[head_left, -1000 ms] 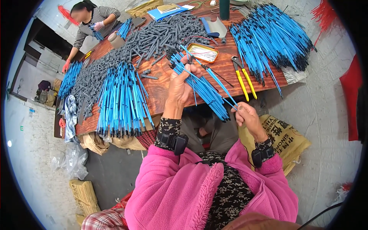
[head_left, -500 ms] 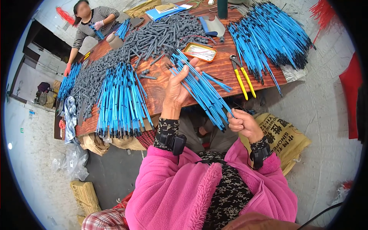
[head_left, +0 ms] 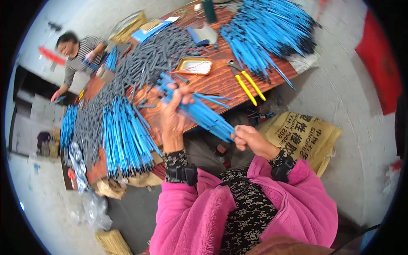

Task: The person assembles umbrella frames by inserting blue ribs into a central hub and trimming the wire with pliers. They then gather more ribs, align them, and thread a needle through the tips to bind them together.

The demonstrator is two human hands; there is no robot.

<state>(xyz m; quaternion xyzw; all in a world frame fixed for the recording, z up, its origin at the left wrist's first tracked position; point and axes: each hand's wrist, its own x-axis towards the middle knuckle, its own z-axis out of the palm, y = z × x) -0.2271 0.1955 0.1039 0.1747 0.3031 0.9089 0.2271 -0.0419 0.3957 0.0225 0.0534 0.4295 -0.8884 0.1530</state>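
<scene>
Left hand (head_left: 173, 111) gripping blue rods (head_left: 205, 116), right hand (head_left: 256, 141) at ends

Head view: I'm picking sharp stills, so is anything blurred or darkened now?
In the head view, the left hand and the blue rods it holds look smeared; there too, the pliers look clearer, and black fills the corners.

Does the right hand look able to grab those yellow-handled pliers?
Probably yes: the pliers lie uncovered nearby, though the right hand is busy at one end of the held blue rods.
</scene>
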